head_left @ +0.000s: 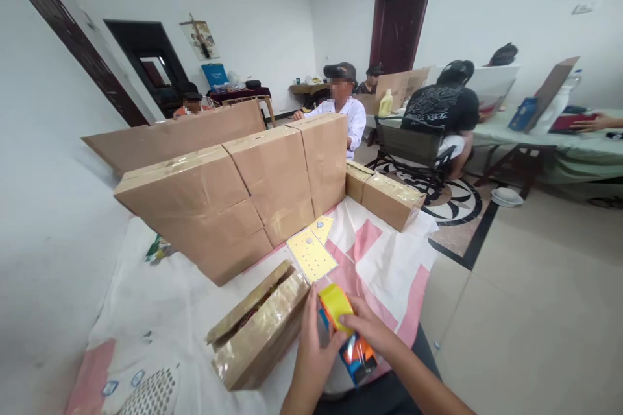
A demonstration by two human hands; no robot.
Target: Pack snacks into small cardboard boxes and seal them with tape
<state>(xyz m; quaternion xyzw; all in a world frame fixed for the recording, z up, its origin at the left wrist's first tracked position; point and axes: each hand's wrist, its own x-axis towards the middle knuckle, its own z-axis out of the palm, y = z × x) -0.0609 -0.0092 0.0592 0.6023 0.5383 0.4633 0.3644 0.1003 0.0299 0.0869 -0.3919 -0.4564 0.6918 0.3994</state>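
Close to my body, between my two hands, is a colourful packaged item (pixel 335 301) with a rounded yellow top, orange edges and a blue and orange lower part under shiny clear plastic. I cannot make out its exact kind. My left hand (pixel 314 343) grips its left side. From the right, my right hand (pixel 366 325) holds it, with the thumb on the yellow part. Just left of my left hand lies a long cardboard box (pixel 272 337) whose top flaps stand partly apart, with something dark inside. Beyond my hands lies a yellow patterned patch (pixel 314 256) on the cloth.
Tall taped cardboard boxes (pixel 272 188) form a wall across the cloth-covered table (pixel 370 272). Low boxes (pixel 392 198) stand at the far right. A person in white (pixel 357 120) sits beyond the wall; another in black (pixel 438 104) sits further right. A perforated surface (pixel 153 392) shows lower left.
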